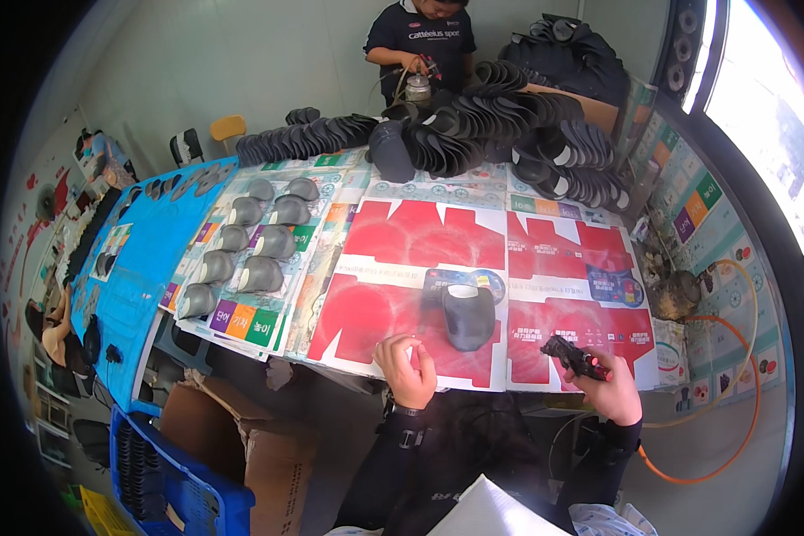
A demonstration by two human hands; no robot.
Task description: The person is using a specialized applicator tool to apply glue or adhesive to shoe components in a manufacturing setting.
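My right hand [609, 389] is wrapped round a black and red spray gun [577, 357] above the front right of the table. The gun's nozzle points left, toward a dark grey moulded cup-shaped piece [469, 323]. That piece lies on red printed cardboard [393, 313] and has a pale strip at its far edge. Just left of it, my left hand [406, 371] hovers by the table's front edge. Its fingers are loosely curled with the thumb apart, and I see nothing in them. The hand is not touching the piece.
Several similar grey pieces [263, 272] stand in two columns at left. Black stacked pieces [473, 121] line the back, where another person [424, 45] holds a spray gun. An orange hose [749, 402] loops at right. A blue crate [183, 482] and cardboard box [277, 473] stand lower left.
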